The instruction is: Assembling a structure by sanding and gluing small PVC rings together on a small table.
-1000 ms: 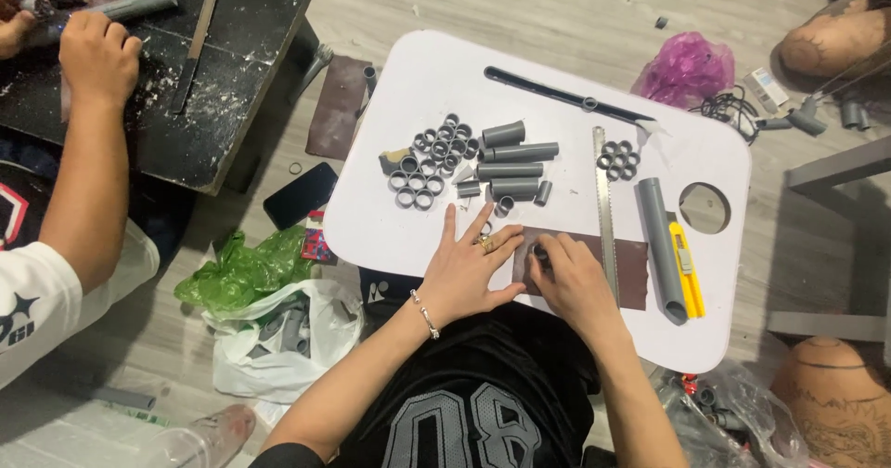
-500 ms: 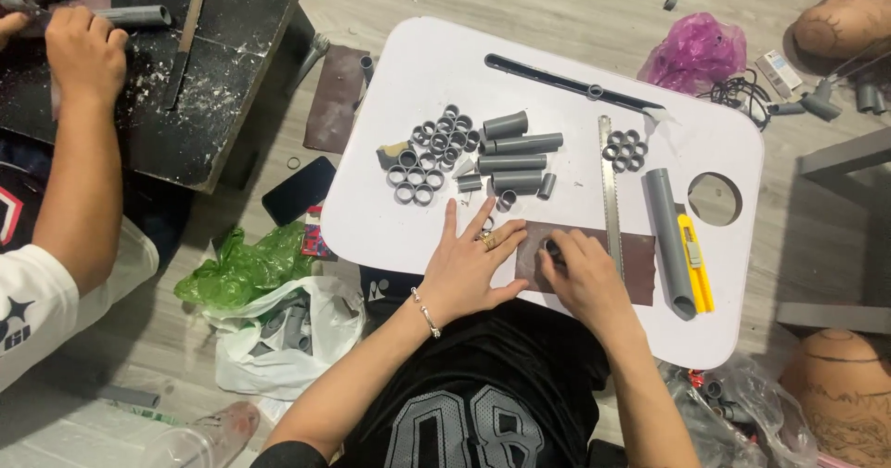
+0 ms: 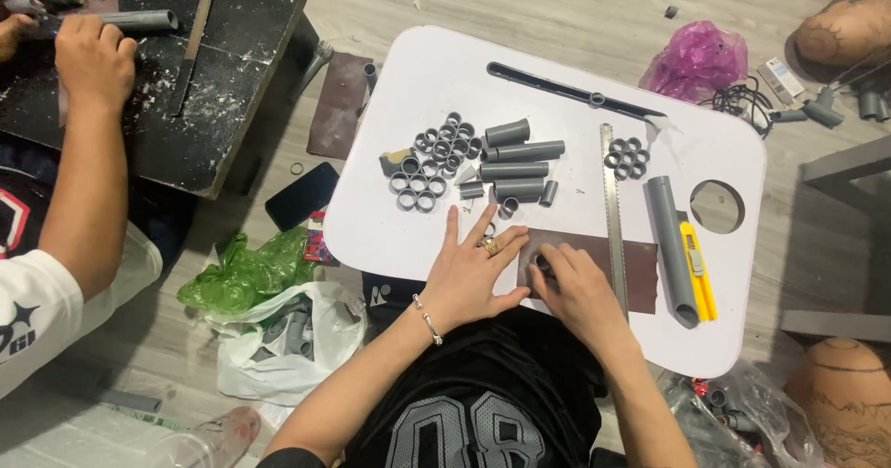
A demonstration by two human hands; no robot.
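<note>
Left hand [image 3: 473,273] laid flat, fingers spread, pinning brown sandpaper sheet [image 3: 640,266] to white table [image 3: 445,87], small grey pipe ring [image 3: 542,264] pinched in right hand [image 3: 577,292] fingertips, pressed on sandpaper's left end, cut rings [image 3: 436,162] and steel ruler [image 3: 612,199] near.

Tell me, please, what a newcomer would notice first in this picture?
The cluster of short grey plastic pipe rings at the middle of the white rounded table. Near its front edge, the left hand lies flat on the brown sandpaper sheet, while the right hand presses a small grey ring on it.
</note>
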